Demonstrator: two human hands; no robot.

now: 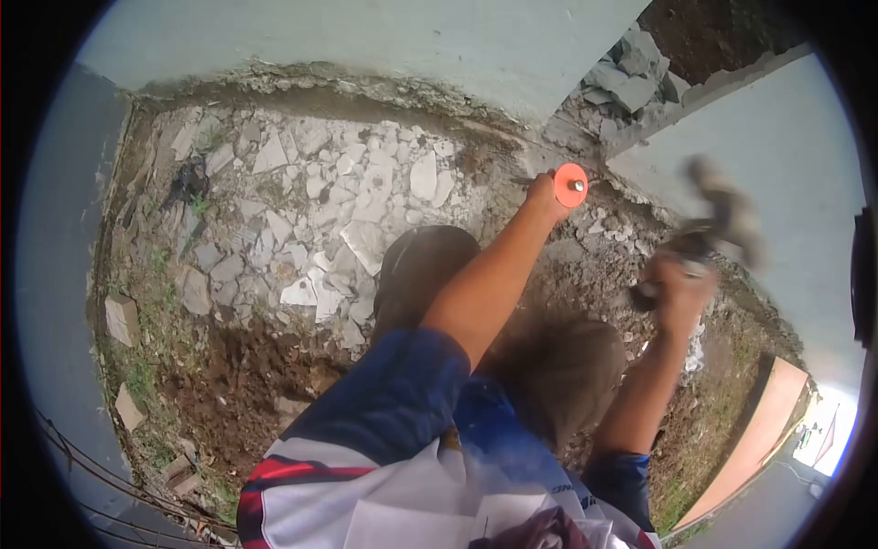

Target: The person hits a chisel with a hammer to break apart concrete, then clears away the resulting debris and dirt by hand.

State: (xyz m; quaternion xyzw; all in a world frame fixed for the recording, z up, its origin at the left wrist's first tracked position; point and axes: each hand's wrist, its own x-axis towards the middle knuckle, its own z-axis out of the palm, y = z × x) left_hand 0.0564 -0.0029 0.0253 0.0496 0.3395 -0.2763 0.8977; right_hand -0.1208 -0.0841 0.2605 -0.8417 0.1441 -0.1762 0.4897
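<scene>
My left hand is closed around a chisel with a round orange hand guard. Its metal struck end points up at me, and the shaft below is mostly hidden by the guard and my fingers. The chisel stands near the foot of the pale wall, by the corner of an opening. To the right, my right hand grips a hammer by its dark handle. Motion smears the hammer's head, which is raised apart from the chisel.
Broken white rubble covers the ground left of my arm. Loose brown soil lies nearer me. Pale walls surround the spot. More broken chunks lie in the opening. A flat board rests at lower right, and thin rods at lower left.
</scene>
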